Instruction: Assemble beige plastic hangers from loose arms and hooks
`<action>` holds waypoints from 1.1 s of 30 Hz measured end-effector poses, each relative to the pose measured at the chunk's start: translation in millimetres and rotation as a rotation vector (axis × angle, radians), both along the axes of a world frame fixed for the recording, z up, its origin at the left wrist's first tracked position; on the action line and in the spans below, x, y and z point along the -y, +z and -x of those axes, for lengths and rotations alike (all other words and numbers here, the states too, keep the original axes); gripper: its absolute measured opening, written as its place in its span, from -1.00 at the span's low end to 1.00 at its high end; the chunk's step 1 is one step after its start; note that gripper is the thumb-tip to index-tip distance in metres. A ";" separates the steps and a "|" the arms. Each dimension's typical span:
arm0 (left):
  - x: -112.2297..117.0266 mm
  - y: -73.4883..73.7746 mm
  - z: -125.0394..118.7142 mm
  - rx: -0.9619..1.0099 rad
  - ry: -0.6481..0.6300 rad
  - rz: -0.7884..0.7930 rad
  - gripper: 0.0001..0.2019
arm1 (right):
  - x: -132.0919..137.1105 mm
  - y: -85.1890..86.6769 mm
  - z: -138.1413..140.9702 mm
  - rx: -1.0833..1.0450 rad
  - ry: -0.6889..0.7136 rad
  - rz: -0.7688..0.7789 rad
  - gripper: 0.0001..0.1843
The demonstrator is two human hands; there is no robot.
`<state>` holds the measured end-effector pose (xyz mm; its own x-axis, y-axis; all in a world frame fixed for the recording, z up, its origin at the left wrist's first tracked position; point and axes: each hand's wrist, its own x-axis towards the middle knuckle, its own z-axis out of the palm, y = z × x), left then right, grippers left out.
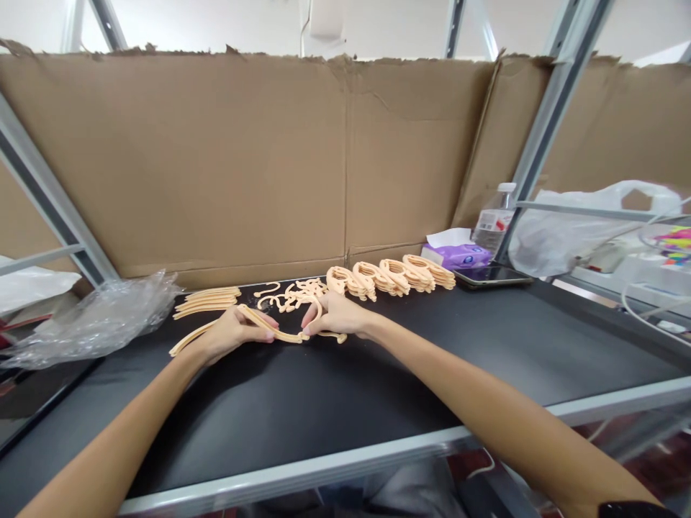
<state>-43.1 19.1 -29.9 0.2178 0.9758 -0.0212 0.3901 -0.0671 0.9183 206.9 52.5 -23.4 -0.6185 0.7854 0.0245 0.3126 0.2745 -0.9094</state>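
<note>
Joining seems in hand: left grip (229,334) pinches a curved cream plastic strip (281,334), right grip (339,314) a cream plastic hook (319,312); alignment looks needed next.

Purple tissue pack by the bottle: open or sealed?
Open: a white tissue sticks out of the purple pack's top.

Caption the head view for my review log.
Left hand holds a beige strip, right hand a curved piece, before loose hooks and stacked pieces on a black surface.

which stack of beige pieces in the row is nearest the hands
The leftmost stack, just beyond the right hand; the other stacks sit farther right, toward the purple tissue pack.
</note>
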 end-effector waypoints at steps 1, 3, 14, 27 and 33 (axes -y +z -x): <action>-0.1 0.0 0.2 -0.008 0.003 -0.002 -0.69 | -0.4 -0.6 0.0 0.008 0.006 -0.001 -0.92; 0.0 0.3 0.3 -0.021 0.000 -0.009 -0.70 | -1.1 -1.5 0.0 0.021 0.000 -0.007 -0.90; 1.0 2.4 0.4 -0.078 -0.034 -0.030 -0.72 | 8.4 1.6 3.3 0.055 -0.106 0.012 -0.50; -1.5 2.7 1.4 -0.098 -0.053 -0.037 -0.75 | 12.5 10.4 6.4 0.201 -0.138 -0.057 -0.36; -2.3 2.1 0.8 -0.057 -0.043 -0.007 -0.75 | 8.8 10.2 7.7 0.219 -0.106 -0.101 -0.40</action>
